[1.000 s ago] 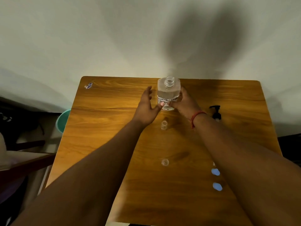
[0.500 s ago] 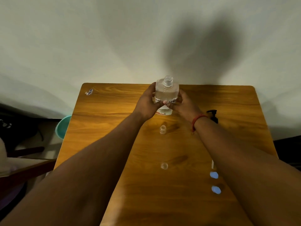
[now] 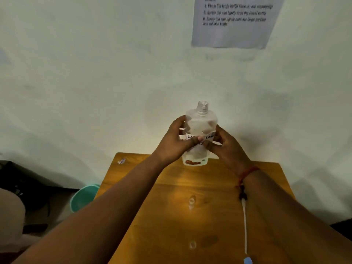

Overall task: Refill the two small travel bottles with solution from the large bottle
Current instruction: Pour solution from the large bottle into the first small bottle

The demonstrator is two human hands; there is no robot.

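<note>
One large bottle (image 3: 200, 130) of clear solution, uncapped and upright, is held above the far edge of the wooden worktop (image 3: 171, 216). Both hands hold it: the left hand (image 3: 177, 141) wraps its left side with the thumb across the white handwritten label, and the right hand (image 3: 222, 143) wraps the other side, fingers curled round the body. Its threaded neck is open.

Two small travel bottles stand open on the worktop, nearer the person than the large bottle: one (image 3: 191, 201) just below it between the forearms, the other (image 3: 192, 244) further toward the person on the same line. Both are blurred, so their fill cannot be told.

Right of the small bottles, beside the right forearm, lies one black pump head with a long white tube (image 3: 244, 225), and one pale blue cap (image 3: 248, 261) sits near the tube's near end. A red thread band (image 3: 247, 172) circles the right wrist.

Left of the worktop, lower down, stands one teal tub (image 3: 83, 197). One small sticker (image 3: 121, 161) marks the worktop's far left corner. One printed sheet (image 3: 234, 21) hangs on the wall above the large bottle, its text blurred
</note>
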